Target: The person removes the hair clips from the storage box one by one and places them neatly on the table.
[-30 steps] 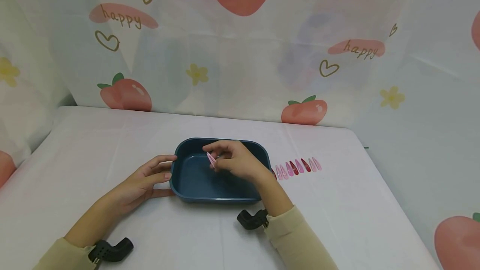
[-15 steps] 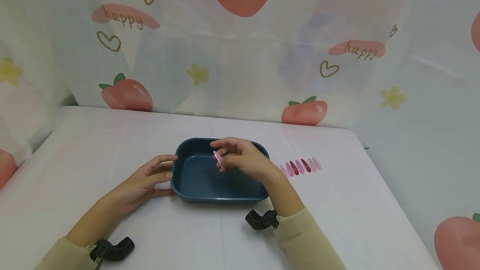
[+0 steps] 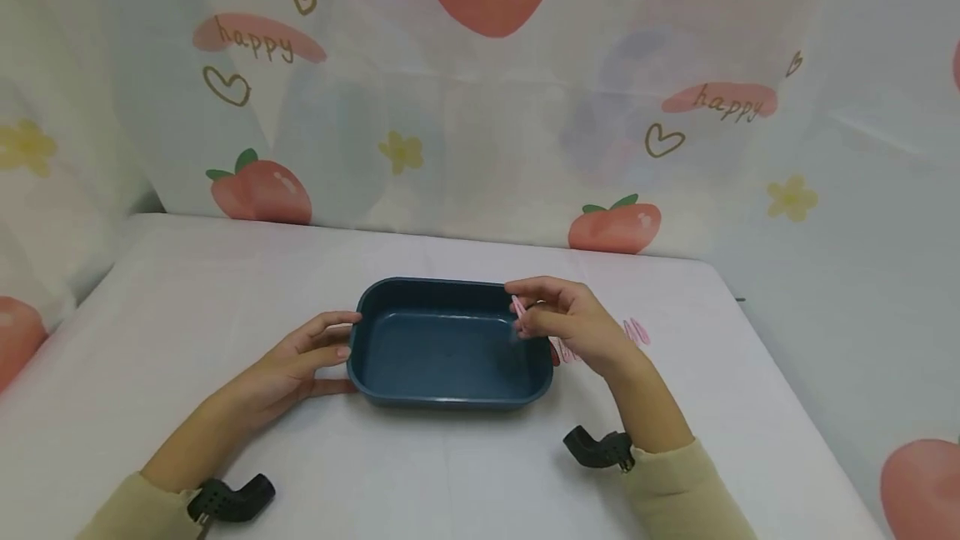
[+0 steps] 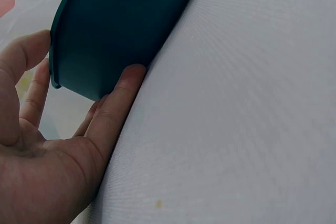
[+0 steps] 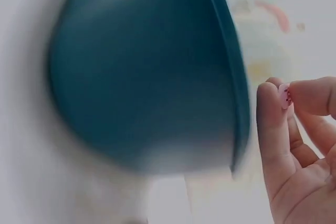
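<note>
A dark blue rectangular tray [image 3: 450, 357] stands on the white table, with no clips visible inside it. My left hand [image 3: 288, 369] touches the tray's left end with fairly straight fingers; the left wrist view has these fingertips against the outer wall [image 4: 121, 35] and rim. Above the tray's right end, my right hand [image 3: 581, 327] pinches a pink snap hair clip [image 3: 519, 307] between thumb and fingers. Dark specks show on that clip [image 5: 284, 96] in the right wrist view. Beyond this hand lies a row of hair clips [image 3: 636, 332], partly covered by the hand.
A red hair clip [image 3: 555, 352] peeks out beside the tray's right end. Behind the table [image 3: 420, 473] hangs a cloth backdrop [image 3: 480, 132] printed with fruit, hearts and flowers. Black wrist cameras [image 3: 598, 447] sit at both sleeves.
My right hand has moved right, from over the tray's middle to its right end, still pinching the pink hair clip. It now covers more of the row. My left hand stays at the tray.
</note>
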`<state>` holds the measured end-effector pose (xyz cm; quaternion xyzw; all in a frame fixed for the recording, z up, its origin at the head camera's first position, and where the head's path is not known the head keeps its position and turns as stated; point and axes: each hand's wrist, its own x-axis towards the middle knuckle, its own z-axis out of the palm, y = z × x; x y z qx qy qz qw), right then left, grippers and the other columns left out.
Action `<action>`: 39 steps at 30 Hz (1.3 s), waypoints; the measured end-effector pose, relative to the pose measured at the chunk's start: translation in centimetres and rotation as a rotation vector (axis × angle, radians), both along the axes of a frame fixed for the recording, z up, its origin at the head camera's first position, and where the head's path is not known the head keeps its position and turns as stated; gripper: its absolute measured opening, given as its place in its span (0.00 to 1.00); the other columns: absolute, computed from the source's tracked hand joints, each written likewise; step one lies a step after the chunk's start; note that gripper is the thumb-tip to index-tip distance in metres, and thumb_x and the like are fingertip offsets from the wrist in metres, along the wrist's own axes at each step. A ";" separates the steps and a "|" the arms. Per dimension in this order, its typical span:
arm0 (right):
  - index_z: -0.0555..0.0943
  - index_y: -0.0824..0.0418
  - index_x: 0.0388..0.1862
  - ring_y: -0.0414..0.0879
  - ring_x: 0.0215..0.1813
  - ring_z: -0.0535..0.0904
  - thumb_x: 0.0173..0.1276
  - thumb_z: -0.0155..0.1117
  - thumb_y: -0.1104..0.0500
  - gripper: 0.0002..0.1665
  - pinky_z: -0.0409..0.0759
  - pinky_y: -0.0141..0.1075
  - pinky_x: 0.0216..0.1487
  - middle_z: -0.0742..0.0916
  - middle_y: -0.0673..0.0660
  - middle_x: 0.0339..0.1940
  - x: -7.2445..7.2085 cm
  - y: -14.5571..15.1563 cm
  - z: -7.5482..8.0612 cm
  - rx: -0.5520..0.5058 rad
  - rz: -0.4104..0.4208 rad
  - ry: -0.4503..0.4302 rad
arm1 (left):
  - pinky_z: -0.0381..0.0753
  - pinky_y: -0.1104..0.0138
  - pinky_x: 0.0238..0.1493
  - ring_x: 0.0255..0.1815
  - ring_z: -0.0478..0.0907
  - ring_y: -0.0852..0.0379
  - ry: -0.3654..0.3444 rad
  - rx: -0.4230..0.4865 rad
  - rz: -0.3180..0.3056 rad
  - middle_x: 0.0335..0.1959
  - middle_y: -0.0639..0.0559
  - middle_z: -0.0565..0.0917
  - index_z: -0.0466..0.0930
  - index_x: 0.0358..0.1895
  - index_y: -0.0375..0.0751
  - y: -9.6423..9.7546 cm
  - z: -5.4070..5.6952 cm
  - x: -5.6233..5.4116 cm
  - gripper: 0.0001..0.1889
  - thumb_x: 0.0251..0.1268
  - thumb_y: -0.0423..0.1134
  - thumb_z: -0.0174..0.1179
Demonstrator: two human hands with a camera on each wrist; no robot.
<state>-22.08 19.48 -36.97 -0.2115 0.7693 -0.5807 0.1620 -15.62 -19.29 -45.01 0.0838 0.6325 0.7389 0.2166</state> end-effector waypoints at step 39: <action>0.83 0.62 0.57 0.59 0.54 0.75 0.71 0.63 0.62 0.17 0.79 0.50 0.54 0.85 0.66 0.53 -4.5 14.0 -4.0 0.772 -0.637 0.066 | 0.81 0.45 0.56 0.61 0.75 0.52 0.022 -0.037 0.024 0.73 0.35 0.57 0.61 0.73 0.48 -1.6 0.2 -0.5 0.26 0.76 0.37 0.54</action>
